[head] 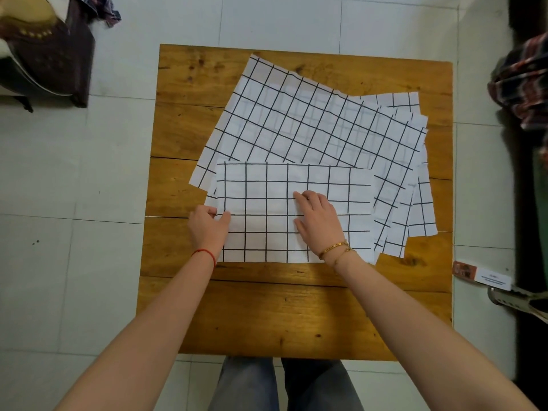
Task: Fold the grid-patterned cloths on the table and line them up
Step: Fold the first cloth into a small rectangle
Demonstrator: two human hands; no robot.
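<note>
A folded grid-patterned cloth (293, 212) lies square to the person on the near-middle of the wooden tabletop (184, 129), its upper layer ending in a straight edge partway down so a lower band shows beneath. The left hand (209, 225) pinches the cloth's left edge, thumb on top and fingers curled under it; the right hand (317, 218) lies on the cloth's middle with fingers relaxed and spread, pressing down and holding nothing. Behind and to the right, a stack of unfolded grid cloths (311, 120) lies fanned and skewed, its top sheet tilted toward the far left corner, lower sheets poking out at the right and near-right; the folded cloth overlaps the stack's near edge. How many sheets the stack holds is hard to tell. Bare wood runs along the left side, the far edge and the whole near strip toward the person. The tabletop stands on a pale tiled floor (59, 173). A dark chair with cushions (44, 46) sits at the upper left, partly cut off; plaid fabric (522, 81) and a shoe (519, 301) are cropped at the right, beside a small printed box (480, 275) on the floor
</note>
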